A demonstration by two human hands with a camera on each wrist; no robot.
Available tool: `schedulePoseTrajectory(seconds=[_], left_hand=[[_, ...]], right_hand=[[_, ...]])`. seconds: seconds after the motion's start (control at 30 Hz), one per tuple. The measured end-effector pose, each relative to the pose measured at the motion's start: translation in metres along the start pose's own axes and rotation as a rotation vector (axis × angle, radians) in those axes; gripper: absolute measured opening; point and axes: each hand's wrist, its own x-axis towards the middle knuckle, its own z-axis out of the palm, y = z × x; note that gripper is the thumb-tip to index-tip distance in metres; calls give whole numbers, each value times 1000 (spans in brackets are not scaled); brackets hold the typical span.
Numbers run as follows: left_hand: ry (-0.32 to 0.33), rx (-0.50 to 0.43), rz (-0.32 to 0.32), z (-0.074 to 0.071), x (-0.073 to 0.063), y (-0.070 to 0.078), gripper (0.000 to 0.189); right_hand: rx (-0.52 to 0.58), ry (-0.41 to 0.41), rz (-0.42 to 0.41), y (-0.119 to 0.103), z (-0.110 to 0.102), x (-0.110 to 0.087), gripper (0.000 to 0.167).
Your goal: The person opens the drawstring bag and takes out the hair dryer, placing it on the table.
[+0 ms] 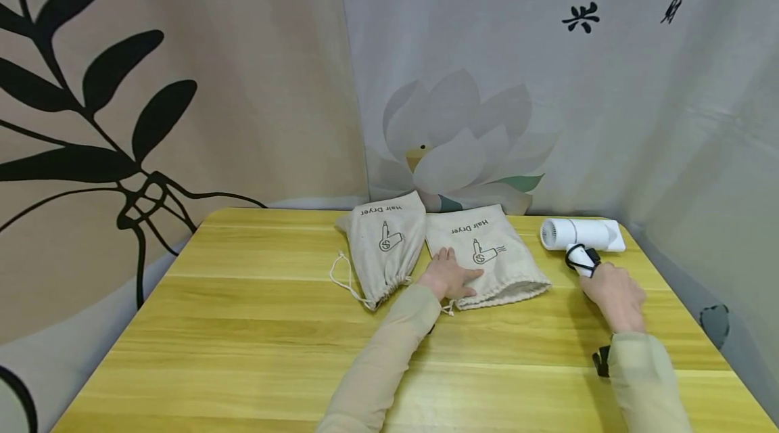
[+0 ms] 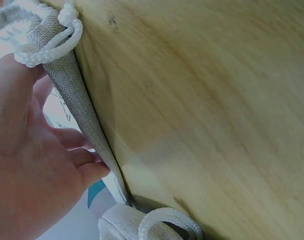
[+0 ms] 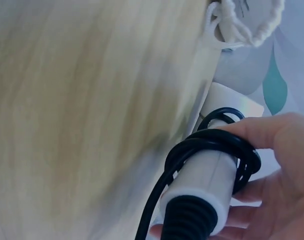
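At the back right of the table, a white hair dryer [image 1: 582, 235] lies with a black cord [image 3: 212, 145] wound round its handle. My right hand [image 1: 615, 291] grips that handle, thumb at the cord and fingers on the far side in the right wrist view. My left hand [image 1: 449, 275] rests spread on a beige drawstring bag [image 1: 517, 270] printed "Hair Dryer". In the left wrist view, the left hand's thumb is by the bag's white drawstring [image 2: 57, 47]. A second, similar bag [image 1: 389, 243] lies left of it, slightly bulging.
The wooden table [image 1: 243, 331] reaches toward me, its far edge close behind the bags and the dryer. A printed curtain [image 1: 292, 81] with leaves and a lotus hangs just beyond that edge and along the right side.
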Motion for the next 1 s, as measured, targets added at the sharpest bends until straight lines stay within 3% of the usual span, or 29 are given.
schedulePoseTrajectory(seconds=[0.27,0.57,0.67,0.83,1.0], left_hand=[[-11,-11,-3,0,0,1,54],[3,1,9,1,-1,-1,54],[15,-19,12,1,-2,-2,54],[49,-59,11,3,-1,-4,56],[101,-84,-3,7,0,-5,57]], right_hand=[[7,26,-10,2,7,4,37],[-31,-59,-23,-8,1,-1,60],[-36,25,-98,-23,-1,-12,55],[-23,176,-329,-56,4,-26,49],[-2,123,-470,-84,20,-30,52]])
